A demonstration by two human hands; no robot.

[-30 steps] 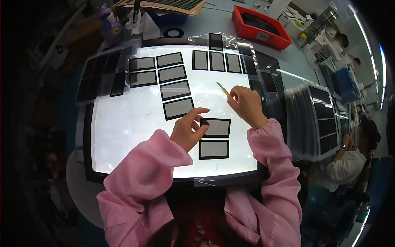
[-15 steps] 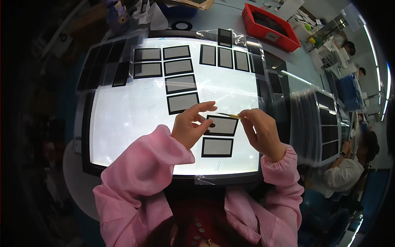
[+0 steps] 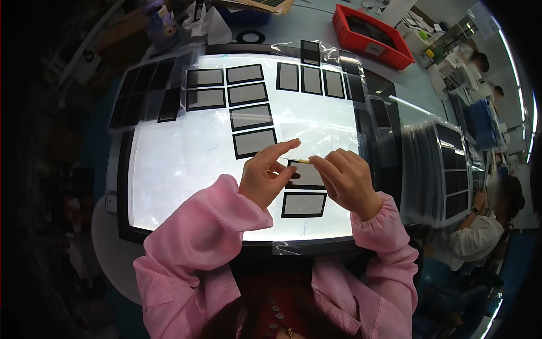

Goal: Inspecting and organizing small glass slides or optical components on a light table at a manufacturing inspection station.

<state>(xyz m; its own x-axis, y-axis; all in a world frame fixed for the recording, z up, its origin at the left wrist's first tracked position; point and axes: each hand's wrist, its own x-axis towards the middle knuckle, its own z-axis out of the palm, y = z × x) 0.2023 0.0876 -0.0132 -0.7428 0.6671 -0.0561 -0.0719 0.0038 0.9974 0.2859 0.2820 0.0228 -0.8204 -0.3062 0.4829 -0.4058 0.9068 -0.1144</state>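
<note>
In my right hand (image 3: 347,182), fingers pinched together, is a slim tool with a yellow shaft (image 3: 304,161); its thin tip points left toward my other hand. My left hand (image 3: 265,174) has its index finger stretched out and its thumb apart. The thumb tip is by the left edge of a grey panel with a black frame (image 3: 305,179). That panel lies beneath both hands and is partly covered by them. Below it on the lit light table (image 3: 186,186) rests a second framed panel (image 3: 304,205). Whether the tool touches anything cannot be made out.
Several framed panels (image 3: 251,117) lie in a group at the upper left of the lit surface, others (image 3: 311,79) at the upper right. Dark panel sheets (image 3: 141,90) overlap the left edge. A red bin (image 3: 389,52) stands behind; clear-sleeved sheets (image 3: 426,175) stand right, near a co-worker (image 3: 480,231).
My right hand has moved left with the yellow tool, bringing it closer to my left hand and over the panel. My left hand has barely changed. The whole view has shifted slightly.
</note>
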